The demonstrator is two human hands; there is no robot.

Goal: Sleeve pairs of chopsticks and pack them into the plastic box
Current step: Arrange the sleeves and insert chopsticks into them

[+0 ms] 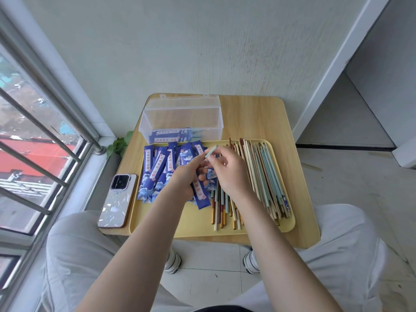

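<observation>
My left hand (186,176) holds a blue paper sleeve (201,193) over the yellow tray (193,221). My right hand (227,170) pinches a pale green chopstick pair (211,152) whose top end sticks out above my fingers; the rest runs into the sleeve. A heap of empty blue sleeves (157,170) lies on the tray's left half. Loose chopsticks (263,174) in beige, green and red fill the right half. The clear plastic box (181,118) stands open behind the tray with a few sleeved pairs (171,135) inside.
A phone (118,200) lies on the wooden table (292,136) left of the tray. A wall stands right behind the table, a barred window at the left. My knees flank the table's front edge.
</observation>
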